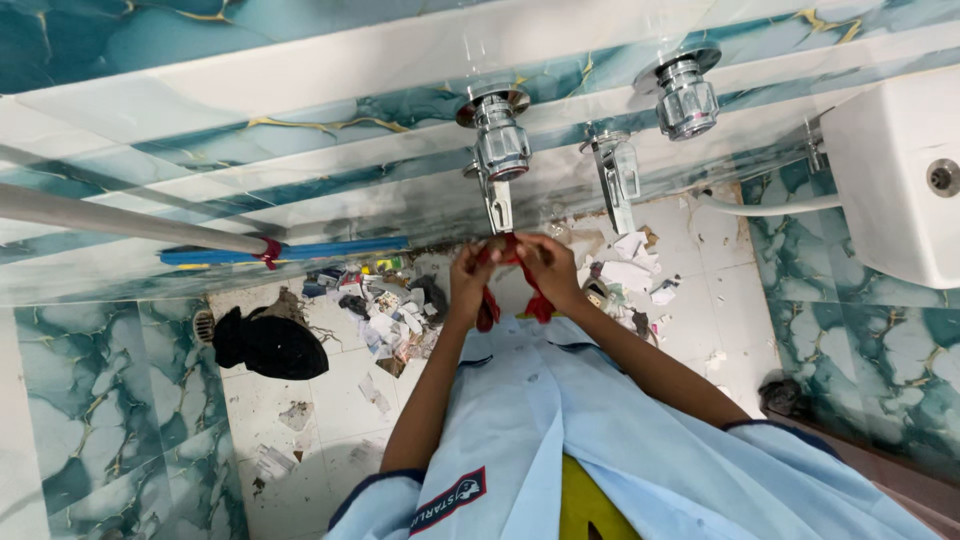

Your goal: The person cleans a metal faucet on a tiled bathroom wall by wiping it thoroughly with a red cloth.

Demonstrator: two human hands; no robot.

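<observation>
Both my hands are raised just below a chrome wall tap (497, 160). My left hand (470, 276) and my right hand (547, 268) grip a red strip of cloth or string (532, 296) between them, right under the tap's spout. The strip's loose ends hang down past my wrists. Fingers of both hands are closed on it. My light blue sleeves and shirt fill the lower middle of the view.
A second chrome valve (686, 97) and a lever tap (617, 175) sit to the right on the teal marble-pattern wall. A white cistern (890, 170) stands far right. Scraps of paper litter (385, 310) and a black bag (270, 343) lie on the floor. A grey pole (120, 220) with a blue head crosses left.
</observation>
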